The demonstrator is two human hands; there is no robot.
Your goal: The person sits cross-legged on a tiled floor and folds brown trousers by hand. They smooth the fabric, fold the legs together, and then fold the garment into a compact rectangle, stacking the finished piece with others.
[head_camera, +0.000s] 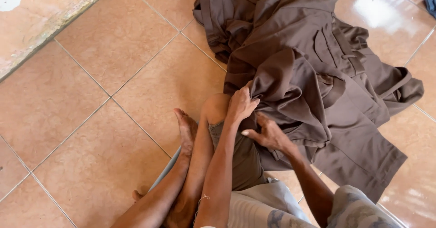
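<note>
Down on the tiled floor (91, 96), the left hand (241, 104) has its grip clamped on a fold of the brown garment (309, 73); the right hand (269, 135) presses the cloth just beside it, fingers closed on a lower fold.

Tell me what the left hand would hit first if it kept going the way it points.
The left hand points up-frame into the brown garment it already grips, so probably more of those bunched folds; depth is unclear.
</note>
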